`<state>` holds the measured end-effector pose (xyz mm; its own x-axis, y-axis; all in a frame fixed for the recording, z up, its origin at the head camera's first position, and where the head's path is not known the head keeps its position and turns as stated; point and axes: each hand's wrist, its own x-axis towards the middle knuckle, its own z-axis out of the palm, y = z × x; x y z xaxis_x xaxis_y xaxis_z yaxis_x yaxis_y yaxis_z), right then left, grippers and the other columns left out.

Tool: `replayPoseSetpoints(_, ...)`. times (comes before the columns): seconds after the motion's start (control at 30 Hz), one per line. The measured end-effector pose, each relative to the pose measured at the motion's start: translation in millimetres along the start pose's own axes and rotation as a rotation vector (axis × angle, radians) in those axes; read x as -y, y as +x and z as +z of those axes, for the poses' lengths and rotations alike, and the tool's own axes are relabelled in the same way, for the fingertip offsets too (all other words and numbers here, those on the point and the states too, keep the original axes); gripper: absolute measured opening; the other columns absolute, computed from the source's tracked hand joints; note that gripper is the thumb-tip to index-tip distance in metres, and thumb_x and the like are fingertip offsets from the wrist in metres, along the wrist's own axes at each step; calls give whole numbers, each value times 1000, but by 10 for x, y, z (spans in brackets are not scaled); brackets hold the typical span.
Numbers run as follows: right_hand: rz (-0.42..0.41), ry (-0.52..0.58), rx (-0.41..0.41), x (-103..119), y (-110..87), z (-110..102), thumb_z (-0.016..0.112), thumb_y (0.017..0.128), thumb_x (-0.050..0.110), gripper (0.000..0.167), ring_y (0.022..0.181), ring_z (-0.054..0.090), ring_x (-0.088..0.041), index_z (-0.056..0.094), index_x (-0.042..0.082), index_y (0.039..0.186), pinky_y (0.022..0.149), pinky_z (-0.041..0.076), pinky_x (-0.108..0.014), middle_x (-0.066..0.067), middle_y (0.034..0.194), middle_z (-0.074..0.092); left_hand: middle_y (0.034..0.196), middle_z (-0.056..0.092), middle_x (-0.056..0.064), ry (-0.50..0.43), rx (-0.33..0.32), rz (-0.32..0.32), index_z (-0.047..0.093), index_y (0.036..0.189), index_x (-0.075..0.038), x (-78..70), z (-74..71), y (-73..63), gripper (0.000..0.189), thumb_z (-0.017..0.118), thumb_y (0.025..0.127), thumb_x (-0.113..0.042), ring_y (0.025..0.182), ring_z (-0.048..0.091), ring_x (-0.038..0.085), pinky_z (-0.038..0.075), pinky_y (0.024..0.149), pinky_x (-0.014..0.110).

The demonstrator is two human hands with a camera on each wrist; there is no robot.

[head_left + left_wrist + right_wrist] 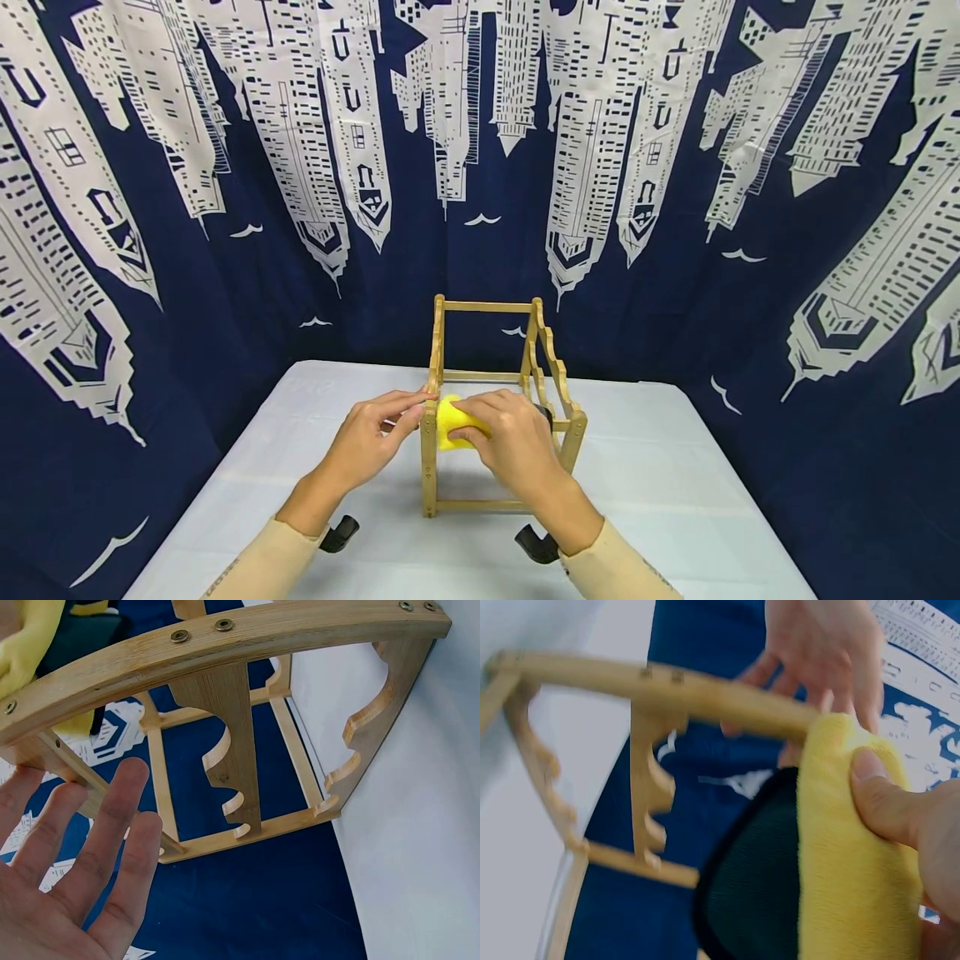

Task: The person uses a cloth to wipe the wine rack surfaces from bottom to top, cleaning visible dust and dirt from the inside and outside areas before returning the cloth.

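Observation:
A pale wooden rack (428,467) with scalloped crossbars and metal screws stands in the middle of the table. My right hand (517,437) grips a folded yellow plush cloth (452,423) at the rack's near left corner. In the right wrist view, the thumb presses on the cloth (851,862), and a dark green panel (757,859) with black edging shows beside the yellow. My left hand (371,437) is at the same corner, its fingertips right at the wood. Those fingers (124,802) are spread and only loosely bent in the left wrist view, with nothing held.
A white-covered table (660,467) lies under the rack. Behind and around it hangs a dark blue curtain (480,258) with white buildings and birds. Black curved pieces (340,534) sit by both wrists.

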<state>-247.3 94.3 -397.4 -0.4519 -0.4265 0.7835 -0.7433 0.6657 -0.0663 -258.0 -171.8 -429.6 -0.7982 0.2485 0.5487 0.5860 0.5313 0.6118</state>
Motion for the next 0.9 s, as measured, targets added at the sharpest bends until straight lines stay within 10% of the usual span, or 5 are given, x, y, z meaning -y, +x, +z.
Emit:
replayPoseSetpoints(0.47, -26, -124, -201, -562, -292, -600, 110, 69, 13, 49, 101, 83, -30, 91, 9, 113, 91, 68, -45, -6, 107, 91, 148, 83, -4, 98, -27, 29, 85, 144, -24, -74, -69, 91, 30, 69, 120, -32, 113, 86, 23, 72, 88, 32)
replayPoseSetpoints(0.63, 96, 18, -415, -677, -436, -716, 105, 73, -9, 46, 96, 82, -33, 87, -2, 114, 101, 63, -15, -18, 107, 88, 154, 79, -1, 155, -22, 47, 83, 145, -25, -166, -48, 78, 33, 78, 114, -35, 116, 86, 22, 74, 91, 43)
replayPoseSetpoints(0.9, 408, 172, -610, -850, -752, -807, 99, 82, -14, 37, 105, 72, 14, 84, -9, 115, 92, 58, -4, -14, 108, 88, 140, 85, 3, 152, -58, 231, 89, 124, -22, -306, 65, 43, 26, 91, 101, -10, 133, 82, 30, 71, 107, 55)
